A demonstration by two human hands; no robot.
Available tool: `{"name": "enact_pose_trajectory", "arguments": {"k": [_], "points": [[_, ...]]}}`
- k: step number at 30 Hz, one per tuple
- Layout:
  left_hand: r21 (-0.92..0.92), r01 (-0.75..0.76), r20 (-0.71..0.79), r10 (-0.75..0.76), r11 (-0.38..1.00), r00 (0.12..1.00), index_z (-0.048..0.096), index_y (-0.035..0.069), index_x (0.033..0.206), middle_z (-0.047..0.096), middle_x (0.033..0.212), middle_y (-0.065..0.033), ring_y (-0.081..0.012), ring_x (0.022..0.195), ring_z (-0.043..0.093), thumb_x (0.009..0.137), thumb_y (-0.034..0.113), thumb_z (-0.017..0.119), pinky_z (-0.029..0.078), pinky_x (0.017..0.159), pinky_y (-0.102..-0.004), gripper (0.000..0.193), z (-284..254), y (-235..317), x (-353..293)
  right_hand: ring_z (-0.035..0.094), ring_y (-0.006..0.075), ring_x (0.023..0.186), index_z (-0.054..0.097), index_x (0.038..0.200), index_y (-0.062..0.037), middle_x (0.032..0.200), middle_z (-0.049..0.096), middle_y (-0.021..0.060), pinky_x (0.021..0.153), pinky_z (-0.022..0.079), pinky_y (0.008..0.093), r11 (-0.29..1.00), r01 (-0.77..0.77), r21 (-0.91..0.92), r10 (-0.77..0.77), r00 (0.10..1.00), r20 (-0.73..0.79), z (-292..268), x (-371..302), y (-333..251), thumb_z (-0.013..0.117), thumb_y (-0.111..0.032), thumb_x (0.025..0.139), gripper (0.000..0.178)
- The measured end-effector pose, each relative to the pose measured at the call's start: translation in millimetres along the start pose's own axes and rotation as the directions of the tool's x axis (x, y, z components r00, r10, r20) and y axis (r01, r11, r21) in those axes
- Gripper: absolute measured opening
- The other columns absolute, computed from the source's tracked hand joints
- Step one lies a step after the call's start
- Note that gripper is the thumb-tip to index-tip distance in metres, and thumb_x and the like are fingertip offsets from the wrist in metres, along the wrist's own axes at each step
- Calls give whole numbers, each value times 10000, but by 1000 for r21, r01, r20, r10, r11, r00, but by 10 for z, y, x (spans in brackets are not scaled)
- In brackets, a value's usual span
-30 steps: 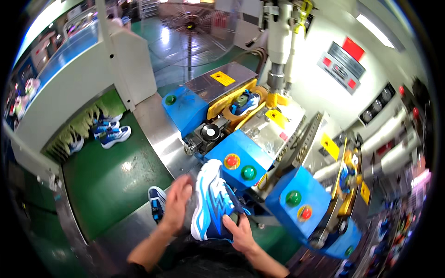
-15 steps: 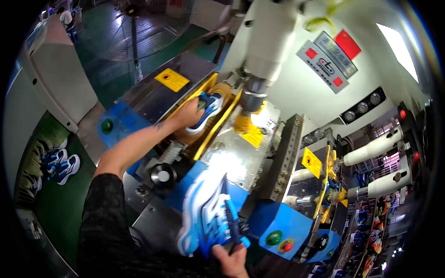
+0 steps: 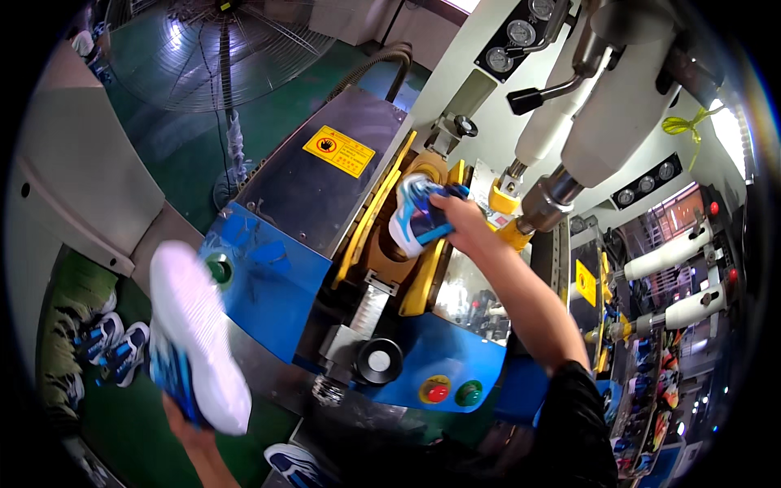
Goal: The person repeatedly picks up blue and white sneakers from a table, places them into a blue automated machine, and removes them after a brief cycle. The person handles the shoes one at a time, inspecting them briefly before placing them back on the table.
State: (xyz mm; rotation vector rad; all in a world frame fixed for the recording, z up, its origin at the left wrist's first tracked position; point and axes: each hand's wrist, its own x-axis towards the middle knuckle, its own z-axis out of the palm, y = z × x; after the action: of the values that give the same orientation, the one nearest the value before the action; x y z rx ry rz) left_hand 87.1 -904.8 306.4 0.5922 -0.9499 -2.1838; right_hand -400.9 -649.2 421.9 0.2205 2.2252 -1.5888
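At the lower left, my left hand (image 3: 189, 424) is closed around a blue sneaker (image 3: 199, 337), its white sole turned up and a little blurred. My right hand (image 3: 462, 221) grips the upper of another blue and white sneaker (image 3: 413, 213) from its right side. That second shoe sits within the tan cradle (image 3: 387, 259) of a press, between yellow side plates (image 3: 370, 213). A black round knob (image 3: 378, 361) on a metal slide lies at the cradle's near end. White press cylinders (image 3: 614, 122) with yellow pads hang to the right of my right hand.
Red (image 3: 437, 394) and green buttons (image 3: 469, 394) sit on the blue front panel. More sneakers (image 3: 122, 350) stand at the far left, and one shoe (image 3: 297, 466) lies at the bottom. A large fan (image 3: 220, 49) stands behind. Racks of shoes (image 3: 651, 390) line the right.
My left hand has come out of the press cradle to the lower left with its sneaker. My right hand has carried the other sneaker up into the cradle. The view has shifted.
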Motion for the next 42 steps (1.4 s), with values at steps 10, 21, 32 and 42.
{"name": "enact_pose_trajectory", "arguments": {"k": [10,21,32,42], "points": [[21,242,-692,-160,970,704,421,-30,1394,493,1396,-153,-299,1229,507,1015,370,450,378,1081,-433,551,2,12,-1218,494,489,1108,322,1356,86,1208,476,318,966,398,529,686,411,-601,-645,726,-240,929,236,630,607,-164,831,647],[-137,70,-105,-85,988,991,394,55,1439,439,1453,-135,-320,1324,448,1003,427,412,391,1080,-504,572,657,198,-2003,463,414,1273,405,1389,14,1398,454,250,1050,406,447,75,847,-526,-769,385,510,-240,-2015,685,697,-239,834,676],[120,103,-137,-86,987,987,459,-13,1346,585,1244,-96,-205,1100,592,920,230,648,468,990,-370,525,1592,78,-3486,392,348,1348,319,1438,66,1462,379,247,1090,342,422,786,616,42,-592,733,334,-1622,-4253,2054,721,-179,823,774],[443,-305,538,22,843,843,154,7,1513,374,1479,-146,-243,1373,328,944,310,604,241,1140,-386,786,2521,450,-4291,594,345,1134,418,1409,-53,1331,542,169,965,502,454,881,-430,197,68,527,847,-1968,-5376,2422,370,-650,928,769]]}}
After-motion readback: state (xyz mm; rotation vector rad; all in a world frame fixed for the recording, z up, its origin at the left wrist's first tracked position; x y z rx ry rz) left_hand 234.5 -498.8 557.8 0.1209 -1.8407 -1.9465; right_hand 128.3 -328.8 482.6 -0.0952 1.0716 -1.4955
